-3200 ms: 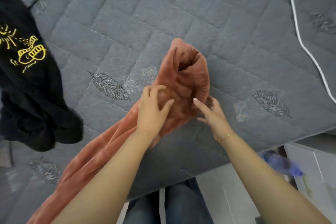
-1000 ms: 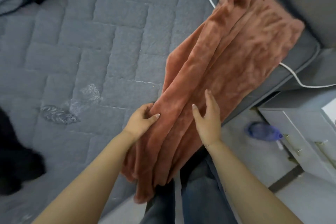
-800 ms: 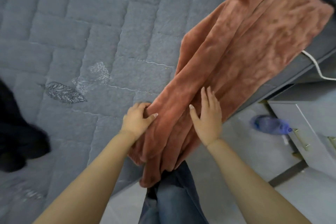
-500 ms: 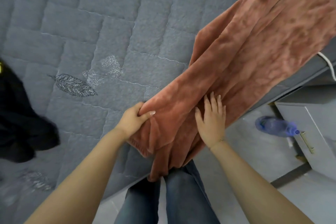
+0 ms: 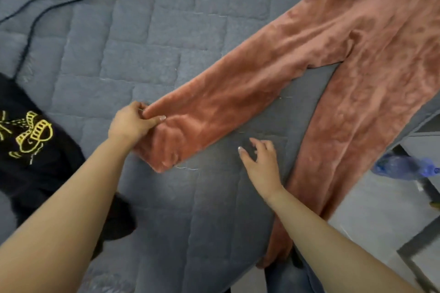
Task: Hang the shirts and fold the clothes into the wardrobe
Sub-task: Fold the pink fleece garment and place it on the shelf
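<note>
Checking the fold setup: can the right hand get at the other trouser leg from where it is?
Probably yes. The right hand hovers open over bare grey quilted mattress, beside the free leg of the rust-orange fleece trousers, with nothing lying between.

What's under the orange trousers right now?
The orange trousers lie spread on the grey quilted mattress. One leg hangs past the edge over the person's jeans. The left hand pinches the other cuff. Anything beneath the fabric is hidden.

Rust trousers (image 5: 309,59) cut off at top-right edge; one leg's end hidden behind forearm. Blue object (image 5: 402,165) on floor blurred, unidentifiable.
</note>
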Available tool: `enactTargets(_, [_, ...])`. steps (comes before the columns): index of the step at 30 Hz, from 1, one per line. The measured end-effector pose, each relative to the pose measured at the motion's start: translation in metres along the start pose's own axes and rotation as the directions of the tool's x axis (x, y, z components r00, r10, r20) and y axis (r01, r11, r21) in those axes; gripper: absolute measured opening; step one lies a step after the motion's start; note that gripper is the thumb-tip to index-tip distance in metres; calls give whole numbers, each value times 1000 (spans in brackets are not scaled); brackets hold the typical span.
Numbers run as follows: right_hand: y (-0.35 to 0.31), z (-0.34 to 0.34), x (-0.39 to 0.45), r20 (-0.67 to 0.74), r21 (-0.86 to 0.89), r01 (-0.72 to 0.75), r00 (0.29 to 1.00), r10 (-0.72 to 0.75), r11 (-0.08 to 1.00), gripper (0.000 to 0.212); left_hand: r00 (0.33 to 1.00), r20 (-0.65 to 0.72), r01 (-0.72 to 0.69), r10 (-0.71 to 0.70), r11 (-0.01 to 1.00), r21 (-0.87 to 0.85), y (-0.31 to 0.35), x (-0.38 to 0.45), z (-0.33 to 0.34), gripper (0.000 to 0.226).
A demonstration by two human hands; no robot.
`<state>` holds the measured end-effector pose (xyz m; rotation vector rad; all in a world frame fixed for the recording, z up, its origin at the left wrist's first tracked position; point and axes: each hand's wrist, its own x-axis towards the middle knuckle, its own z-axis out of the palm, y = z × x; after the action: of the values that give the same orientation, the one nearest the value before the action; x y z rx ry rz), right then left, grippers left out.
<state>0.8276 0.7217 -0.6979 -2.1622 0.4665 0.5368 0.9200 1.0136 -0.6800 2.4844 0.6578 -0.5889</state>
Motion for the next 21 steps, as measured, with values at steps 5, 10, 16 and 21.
enactTargets(5, [-59, 49, 20, 162, 575, -342, 938, 306, 743, 40, 947, 318, 138, -53, 958, -250, -41, 6, -12, 36])
enactTargets(10, [-127, 74, 29, 186, 867, -307, 930, 318, 393, 46, 929, 323, 110, 184, 693, -712, -36, -1, -50, 35])
enactTargets(16, [-158, 104, 14, 253, 927, -311, 931, 263, 209, 46, 993, 80, 21, 90, 527, -849, -60, 26, -90, 18])
enactTargets(21, [-122, 137, 2, 271, 802, -445, 866, 421, 398, 23, 956, 147, 248, -255, 428, -869, -99, 22, -33, 43])
